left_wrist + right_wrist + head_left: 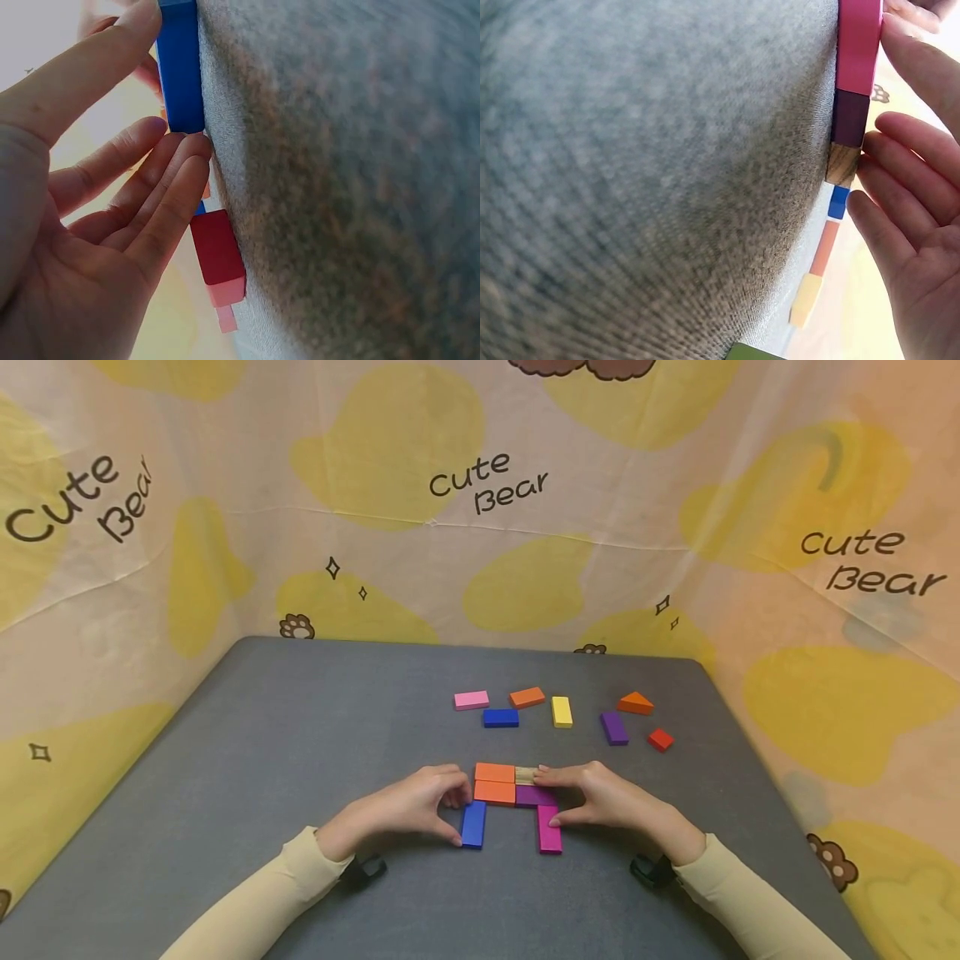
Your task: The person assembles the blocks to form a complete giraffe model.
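Note:
Several flat blocks lie together on the grey table. At the left, the left hand (408,803) touches a blue block (473,825) along its left side, thumb near one end and fingertips near the other. A magenta block (550,830) stands opposite, and the right hand (600,789) rests its thumb on it. That hand's other fingers touch a wood-coloured block (526,775), partly covering it. Below the wooden block lies a purple block (534,796), beside two orange blocks (495,782). In the left wrist view the blue block (181,67) sits against the thumb and fingertips.
Farther back lie a pink block (471,700), another blue block (501,718), an orange one (527,697), a yellow one (562,712), a purple one (614,728), an orange triangle (636,702) and a red block (661,740). Patterned cloth (487,577) surrounds the table.

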Available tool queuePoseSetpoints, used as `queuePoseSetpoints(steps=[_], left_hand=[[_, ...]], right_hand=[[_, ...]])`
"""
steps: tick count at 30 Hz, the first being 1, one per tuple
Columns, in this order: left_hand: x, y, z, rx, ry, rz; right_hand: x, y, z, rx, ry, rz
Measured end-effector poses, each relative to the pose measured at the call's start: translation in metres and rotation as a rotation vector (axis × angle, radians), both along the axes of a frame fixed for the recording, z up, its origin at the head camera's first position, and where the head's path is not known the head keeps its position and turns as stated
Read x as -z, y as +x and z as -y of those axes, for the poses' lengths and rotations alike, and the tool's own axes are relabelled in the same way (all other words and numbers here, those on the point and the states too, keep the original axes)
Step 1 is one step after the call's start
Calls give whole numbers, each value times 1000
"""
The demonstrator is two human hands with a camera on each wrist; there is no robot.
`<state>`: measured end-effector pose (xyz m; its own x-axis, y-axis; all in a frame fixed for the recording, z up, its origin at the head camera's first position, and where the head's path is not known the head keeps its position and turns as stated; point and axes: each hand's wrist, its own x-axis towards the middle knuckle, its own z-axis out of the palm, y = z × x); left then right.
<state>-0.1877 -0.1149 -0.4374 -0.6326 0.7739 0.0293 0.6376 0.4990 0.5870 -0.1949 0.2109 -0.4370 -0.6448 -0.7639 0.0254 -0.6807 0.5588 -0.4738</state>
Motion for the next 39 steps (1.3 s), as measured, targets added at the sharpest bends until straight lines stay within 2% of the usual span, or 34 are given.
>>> queuePoseSetpoints(steps=[32, 39], left_hand=[[3, -1, -6, -2, -5, 9], [1, -2, -6, -3, -6, 11]], right_hand=[[2, -1, 0, 1, -1, 17], [1, -1, 0, 3, 1, 17]])
